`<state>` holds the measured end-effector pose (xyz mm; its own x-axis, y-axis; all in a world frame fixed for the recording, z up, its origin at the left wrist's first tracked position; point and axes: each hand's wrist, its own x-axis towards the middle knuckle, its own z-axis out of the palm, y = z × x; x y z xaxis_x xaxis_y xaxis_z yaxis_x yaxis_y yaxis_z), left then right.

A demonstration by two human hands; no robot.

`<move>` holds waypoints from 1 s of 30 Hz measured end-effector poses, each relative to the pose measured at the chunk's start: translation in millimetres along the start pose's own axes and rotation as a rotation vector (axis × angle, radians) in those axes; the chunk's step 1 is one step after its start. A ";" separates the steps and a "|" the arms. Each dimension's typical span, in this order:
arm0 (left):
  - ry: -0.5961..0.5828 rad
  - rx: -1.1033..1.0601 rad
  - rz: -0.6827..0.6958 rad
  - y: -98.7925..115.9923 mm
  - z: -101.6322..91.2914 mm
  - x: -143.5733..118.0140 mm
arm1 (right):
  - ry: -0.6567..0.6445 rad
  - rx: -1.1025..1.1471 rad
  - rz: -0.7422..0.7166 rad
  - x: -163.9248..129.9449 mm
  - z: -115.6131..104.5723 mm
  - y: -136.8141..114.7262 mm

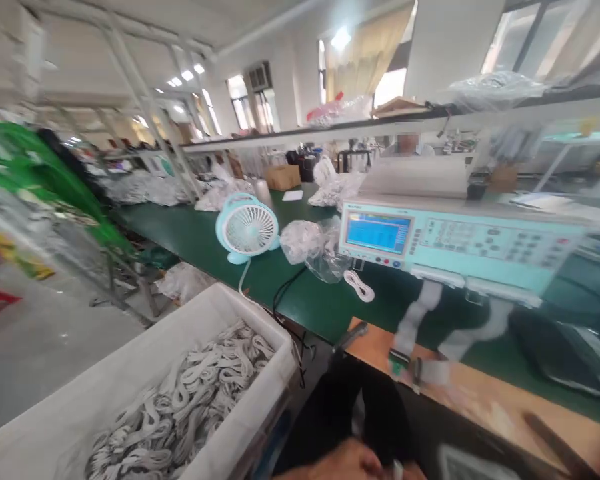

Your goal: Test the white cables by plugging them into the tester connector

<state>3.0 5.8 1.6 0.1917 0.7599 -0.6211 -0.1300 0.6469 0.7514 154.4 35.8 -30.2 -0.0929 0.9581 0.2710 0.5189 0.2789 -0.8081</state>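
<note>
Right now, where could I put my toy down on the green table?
Bare green table lies left of the little fan, and between the coiled white cable and the wooden board. It is crowded around the plastic bags beside the tester.

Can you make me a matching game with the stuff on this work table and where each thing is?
Things:
1. small fan
2. white bin
3. tester machine
4. cardboard box

Places or states:
A. far back on the green table
B. full of coiled white cables
C. has a lit blue screen
D. pale blue, standing left of the clear plastic bags

Pairs: 1-D, 2-B, 3-C, 4-A
</note>
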 end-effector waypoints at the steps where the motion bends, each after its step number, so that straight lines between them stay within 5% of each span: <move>1: -0.024 0.041 0.009 5.5 4.2 4.3 | -0.035 0.001 -0.008 -3.2 -8.4 0.7; 4: -0.015 0.116 0.137 25.7 21.2 17.0 | -0.114 0.066 -0.006 -1.6 -30.2 -2.1; 10: 0.026 -0.108 0.240 39.9 44.7 27.0 | -0.019 0.316 0.151 32.8 -39.6 -12.7; 19: 0.030 -0.180 0.272 30.2 42.2 35.0 | -0.028 0.408 0.212 40.5 -40.5 -18.8; 30: -0.043 0.073 0.377 40.8 32.2 36.4 | -0.065 0.561 0.303 43.5 -38.6 -21.1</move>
<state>36.0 57.8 16.8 0.1847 0.9393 -0.2890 -0.1296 0.3148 0.9403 172.2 69.0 18.8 -0.0725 0.9969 -0.0301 0.0078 -0.0296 -0.9995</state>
